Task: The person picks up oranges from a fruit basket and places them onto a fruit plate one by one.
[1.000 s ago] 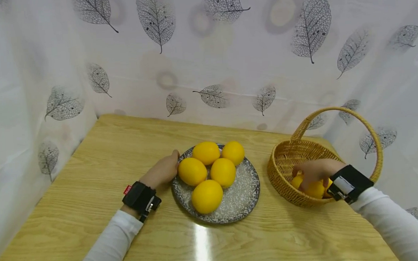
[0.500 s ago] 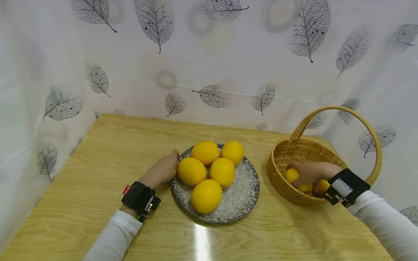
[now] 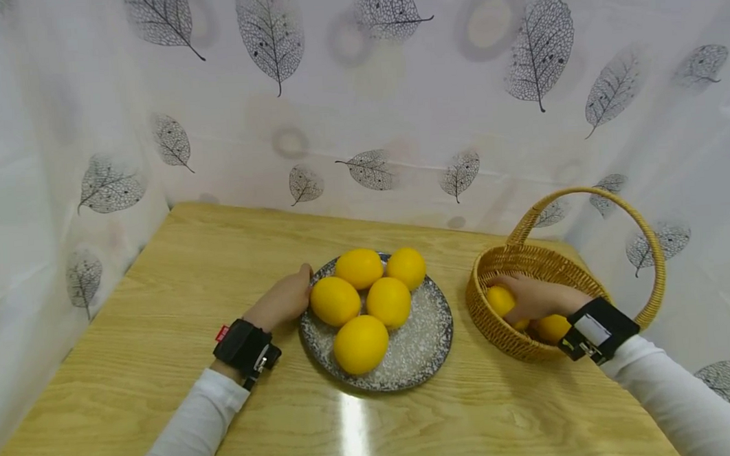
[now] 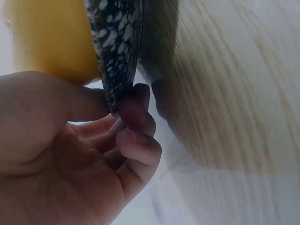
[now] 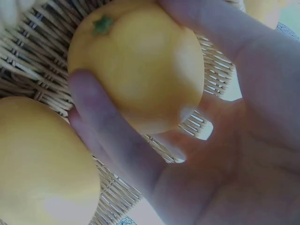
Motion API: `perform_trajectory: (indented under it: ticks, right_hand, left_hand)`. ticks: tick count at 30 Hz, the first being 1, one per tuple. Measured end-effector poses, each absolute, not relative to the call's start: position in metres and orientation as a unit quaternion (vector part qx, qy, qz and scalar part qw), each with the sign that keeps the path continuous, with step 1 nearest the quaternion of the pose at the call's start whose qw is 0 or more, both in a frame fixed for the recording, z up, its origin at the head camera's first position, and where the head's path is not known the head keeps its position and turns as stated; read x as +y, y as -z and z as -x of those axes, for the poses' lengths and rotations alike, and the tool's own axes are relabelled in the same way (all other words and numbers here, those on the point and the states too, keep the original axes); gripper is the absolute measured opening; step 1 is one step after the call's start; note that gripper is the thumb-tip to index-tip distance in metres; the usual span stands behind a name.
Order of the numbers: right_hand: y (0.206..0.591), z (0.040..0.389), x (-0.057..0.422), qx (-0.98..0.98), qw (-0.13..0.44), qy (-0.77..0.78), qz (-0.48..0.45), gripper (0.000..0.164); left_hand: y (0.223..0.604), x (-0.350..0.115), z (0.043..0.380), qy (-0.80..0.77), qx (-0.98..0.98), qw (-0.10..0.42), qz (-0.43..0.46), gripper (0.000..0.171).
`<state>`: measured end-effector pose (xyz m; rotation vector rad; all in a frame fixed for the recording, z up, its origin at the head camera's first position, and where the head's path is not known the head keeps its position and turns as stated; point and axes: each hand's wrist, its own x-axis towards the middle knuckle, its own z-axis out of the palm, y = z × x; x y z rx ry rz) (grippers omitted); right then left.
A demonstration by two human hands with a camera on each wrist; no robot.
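My left hand (image 3: 285,301) pinches the left rim of a round speckled grey plate (image 3: 425,335). In the left wrist view, the thumb lies over the plate's dark rim (image 4: 115,47), with curled fingers under it. Several yellow oranges (image 3: 361,344) rest on the plate, mostly on its left and far side. My right hand (image 3: 538,297) is inside a wicker basket (image 3: 490,325), its thumb and fingers around an orange (image 5: 140,70) that shows a green stem mark. Another orange (image 5: 42,164) lies beside it in the basket, partly hidden by the hand in the head view.
A tall arched handle (image 3: 654,261) rises over the basket, beyond the right wrist. The wooden table (image 3: 276,425) carries both plate and basket. Behind it hangs a pale curtain (image 3: 230,138) printed with leaves.
My right hand has shifted left inside the basket, its fingers now around an orange near the left wall. The left hand and the plate have stayed in place.
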<state>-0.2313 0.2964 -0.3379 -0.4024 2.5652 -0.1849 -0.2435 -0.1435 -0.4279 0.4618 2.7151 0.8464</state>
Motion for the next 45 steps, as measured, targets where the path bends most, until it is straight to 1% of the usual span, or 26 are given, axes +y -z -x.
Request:
perform_trajectory:
  ticks: [4,11,20,28,36,45]
  right_hand:
    - [0.341,0.233,0.297,0.955,0.242,0.060,0.159,0.078]
    - [0.342,0.232,0.297,0.962,0.215,0.073,0.155,0.080]
    - [0.333,0.228,0.295,0.970,0.178,0.088,0.143,0.084]
    - [0.328,0.222,0.290,0.973,0.147,0.086,0.154,0.082]
    - [0.319,0.217,0.283,0.977,0.114,0.093,0.151,0.079]
    - [0.310,0.210,0.278,0.981,0.090,0.090,0.148,0.080]
  left_hand:
    - [0.428,-0.144,0.244,-0.293,0.934,0.129,-0.161,0.036]
    - [0.427,-0.144,0.244,-0.293,0.934,0.124,-0.162,0.034]
    - [0.426,-0.144,0.244,-0.290,0.936,0.126,-0.156,0.034]
    - [0.428,-0.144,0.244,-0.290,0.935,0.135,-0.151,0.036]
    - [0.428,-0.144,0.246,-0.289,0.936,0.131,-0.154,0.034]
    - [0.426,-0.144,0.242,-0.287,0.936,0.124,-0.160,0.033]
